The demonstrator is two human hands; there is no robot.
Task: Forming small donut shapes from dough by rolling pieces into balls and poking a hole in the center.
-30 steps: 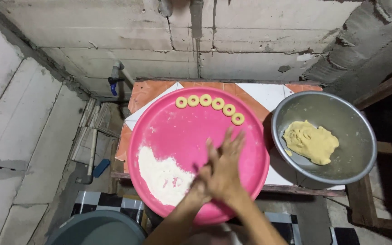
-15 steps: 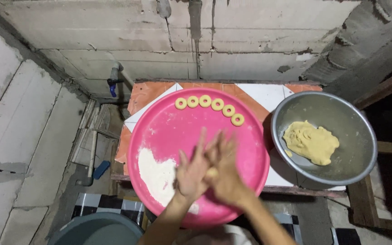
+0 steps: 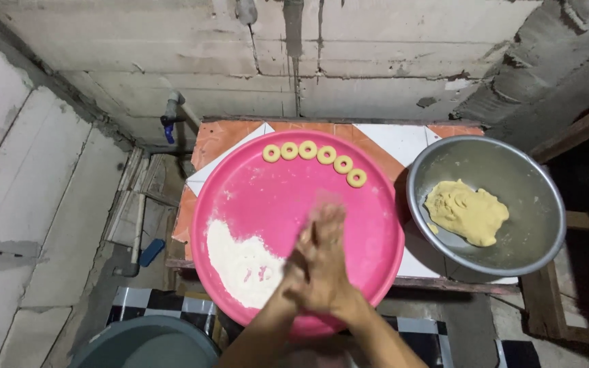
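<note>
Two hands [image 3: 318, 262] pressed palm-to-palm above smooth round pink tray [image 3: 267, 197].

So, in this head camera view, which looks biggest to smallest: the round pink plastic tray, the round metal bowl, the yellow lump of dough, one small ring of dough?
1. Round pink plastic tray
2. Round metal bowl, though it sits beside the tray at a similar distance, so the order seems safe
3. Yellow lump of dough in the bowl
4. Small ring of dough, one of six that look alike

Left hand [image 3: 308, 262] and right hand [image 3: 332, 266] palm to palm.
</note>
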